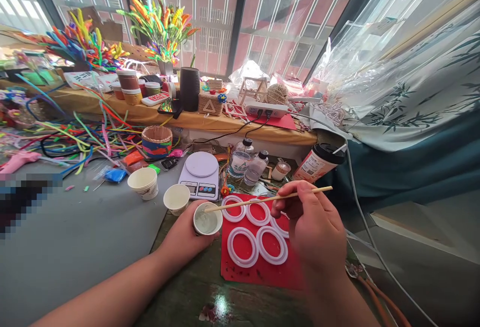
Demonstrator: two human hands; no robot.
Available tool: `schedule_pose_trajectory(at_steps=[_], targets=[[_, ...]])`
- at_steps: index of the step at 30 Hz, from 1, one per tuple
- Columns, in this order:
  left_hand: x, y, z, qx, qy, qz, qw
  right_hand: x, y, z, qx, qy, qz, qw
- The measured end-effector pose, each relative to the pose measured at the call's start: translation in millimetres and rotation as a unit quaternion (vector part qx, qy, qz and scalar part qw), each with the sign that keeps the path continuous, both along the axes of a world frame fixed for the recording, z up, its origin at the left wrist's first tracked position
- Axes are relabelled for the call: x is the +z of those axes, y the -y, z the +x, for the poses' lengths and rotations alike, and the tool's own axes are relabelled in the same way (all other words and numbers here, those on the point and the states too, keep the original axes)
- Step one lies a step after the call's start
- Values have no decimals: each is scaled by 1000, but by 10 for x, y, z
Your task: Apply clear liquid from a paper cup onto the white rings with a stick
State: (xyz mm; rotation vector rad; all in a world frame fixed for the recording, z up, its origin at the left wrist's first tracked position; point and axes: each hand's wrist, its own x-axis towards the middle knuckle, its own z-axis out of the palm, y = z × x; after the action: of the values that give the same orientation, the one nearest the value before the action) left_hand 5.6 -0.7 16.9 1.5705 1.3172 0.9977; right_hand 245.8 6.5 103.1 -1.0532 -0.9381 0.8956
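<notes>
My left hand (191,229) is wrapped round a paper cup (207,230) that holds a clear liquid. In my right hand (313,219) a thin wooden stick (258,200) is pinched, its far tip at the mouth of the cup. Several white ring-shaped silicone molds (243,261) lie on a red sheet (262,276) beside the cup, one partly hidden by my right hand. Two more paper cups (177,199) stand left of my left hand. Just behind sits a white kitchen scale (199,177).
Two clear bottles (240,159) with dark caps and a takeaway drink cup (315,163) stand behind the molds. Colored pipe cleaners (86,137) litter the left side near a painted pot (156,143). A white cable (356,202) hangs at right. A power strip (267,110) rests on the ledge.
</notes>
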Motion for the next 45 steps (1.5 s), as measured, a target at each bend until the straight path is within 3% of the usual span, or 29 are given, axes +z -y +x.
schedule_pose_trajectory(at_steps=[7, 10, 12, 21, 35, 45], targets=[[20, 0, 3, -13, -2, 2, 1000, -177, 117, -172, 119, 210, 17, 970], [20, 0, 3, -18, -5, 3, 1000, -196, 131, -191, 101, 260, 17, 960], [15, 1, 0, -23, -5, 6, 1000, -182, 124, -173, 83, 266, 17, 960], [-26, -6, 9, -36, -5, 18, 999, -54, 174, -201, 157, 305, 10, 939], [14, 0, 13, -45, 1, 29, 999, -98, 157, -172, 125, 288, -26, 949], [-14, -1, 16, -47, -3, 29, 998, -89, 190, -201, 134, 313, -8, 940]])
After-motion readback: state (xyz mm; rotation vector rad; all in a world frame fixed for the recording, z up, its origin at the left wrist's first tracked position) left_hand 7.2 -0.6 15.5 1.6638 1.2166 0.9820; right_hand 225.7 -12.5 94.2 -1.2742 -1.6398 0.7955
